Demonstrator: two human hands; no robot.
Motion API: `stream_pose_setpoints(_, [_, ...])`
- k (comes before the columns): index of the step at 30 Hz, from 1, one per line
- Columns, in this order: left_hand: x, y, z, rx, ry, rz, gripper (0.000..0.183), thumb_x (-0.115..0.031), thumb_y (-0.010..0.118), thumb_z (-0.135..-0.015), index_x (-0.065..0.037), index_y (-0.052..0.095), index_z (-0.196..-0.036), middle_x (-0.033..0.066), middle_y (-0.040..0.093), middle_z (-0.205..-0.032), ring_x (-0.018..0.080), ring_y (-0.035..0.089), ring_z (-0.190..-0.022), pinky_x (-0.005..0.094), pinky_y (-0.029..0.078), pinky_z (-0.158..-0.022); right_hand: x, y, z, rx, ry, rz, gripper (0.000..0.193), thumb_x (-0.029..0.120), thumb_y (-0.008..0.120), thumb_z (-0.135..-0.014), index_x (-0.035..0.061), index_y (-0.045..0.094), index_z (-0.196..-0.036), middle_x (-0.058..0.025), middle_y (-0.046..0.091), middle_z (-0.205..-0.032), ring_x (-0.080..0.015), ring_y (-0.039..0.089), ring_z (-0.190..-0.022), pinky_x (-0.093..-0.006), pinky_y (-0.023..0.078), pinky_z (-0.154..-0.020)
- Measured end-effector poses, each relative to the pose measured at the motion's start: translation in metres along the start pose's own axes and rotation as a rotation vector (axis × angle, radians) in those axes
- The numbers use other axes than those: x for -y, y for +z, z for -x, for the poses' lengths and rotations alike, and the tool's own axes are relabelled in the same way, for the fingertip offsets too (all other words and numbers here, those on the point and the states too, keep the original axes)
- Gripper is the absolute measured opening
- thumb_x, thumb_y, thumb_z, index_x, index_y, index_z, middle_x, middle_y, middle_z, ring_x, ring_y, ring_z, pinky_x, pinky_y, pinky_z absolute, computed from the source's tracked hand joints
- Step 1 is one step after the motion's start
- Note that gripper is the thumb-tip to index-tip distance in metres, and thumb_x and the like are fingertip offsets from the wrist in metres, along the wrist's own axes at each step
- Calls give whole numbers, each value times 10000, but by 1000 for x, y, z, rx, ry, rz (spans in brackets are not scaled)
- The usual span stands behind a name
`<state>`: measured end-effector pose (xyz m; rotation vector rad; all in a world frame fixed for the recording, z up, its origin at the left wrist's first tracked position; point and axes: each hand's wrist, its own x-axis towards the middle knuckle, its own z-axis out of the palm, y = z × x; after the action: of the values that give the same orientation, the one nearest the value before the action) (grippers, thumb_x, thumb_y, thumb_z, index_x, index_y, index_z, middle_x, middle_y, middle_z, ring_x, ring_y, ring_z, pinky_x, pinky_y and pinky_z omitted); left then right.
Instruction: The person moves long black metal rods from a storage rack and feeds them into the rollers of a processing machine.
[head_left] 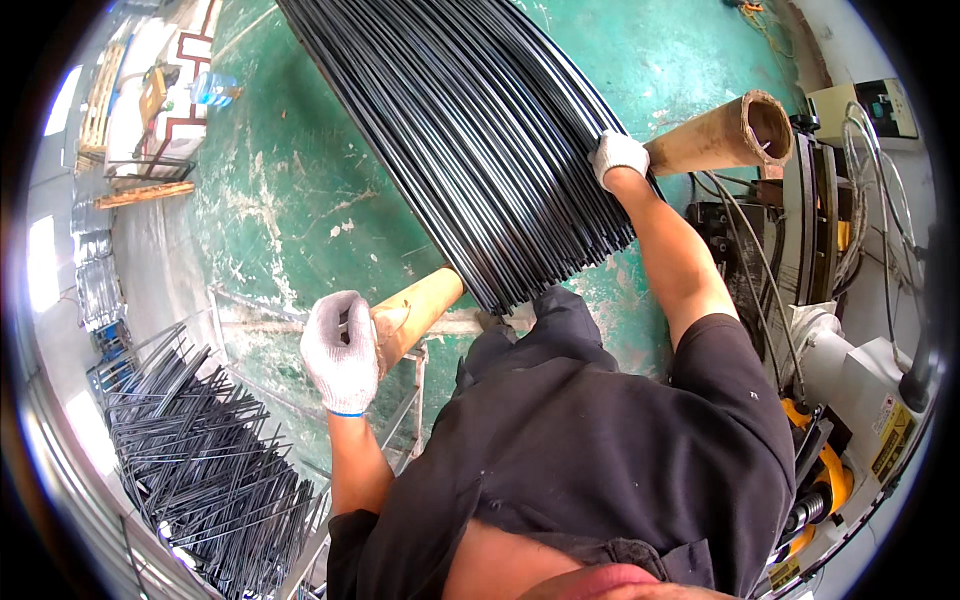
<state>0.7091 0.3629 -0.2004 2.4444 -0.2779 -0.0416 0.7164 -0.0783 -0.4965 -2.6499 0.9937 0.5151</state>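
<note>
A wide row of long, thin black rods (470, 130) lies side by side across two brown cardboard tubes. My right hand (618, 160), in a white knit glove, is closed at the right edge of the row, its fingers curled over the outermost rods. Right beside it the right tube (710, 138) sticks out, its hollow end showing. On the other side my gloved left hand (340, 355) is closed, fingers curled, at the outer end of the left tube (420, 308). Whatever lies inside those fingers is hidden.
At the lower left, many loose black rods (210, 460) are heaped crosswise beside a metal frame (405, 415). Machinery with cables (815, 360) stands close on my right. A large clear bottle (213, 90) and a wooden beam (145, 194) lie far left on the green floor (300, 170).
</note>
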Motion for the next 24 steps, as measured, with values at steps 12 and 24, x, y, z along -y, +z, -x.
stream_pose_setpoints(12, [1, -2, 2, -39, -87, 16, 110, -56, 699, -961, 24, 709, -1036, 104, 702, -903, 160, 676, -819, 315, 554, -777, 29, -20, 24, 397, -52, -549, 961, 401, 931, -750, -120, 527, -1448, -282, 658, -1364, -358, 625, -1312, -400, 471, -1128])
stream_pose_setpoints(24, [-3, -7, 24, -304, 398, -134, 81, 6, 671, -936, 24, 711, -1004, 144, 721, -944, 260, 703, -854, 363, 558, -784, 41, 9, 60, 475, 45, -935, 553, 424, 646, -1014, -114, 676, -1137, -184, 672, -782, -216, 665, -673, -399, 540, -586])
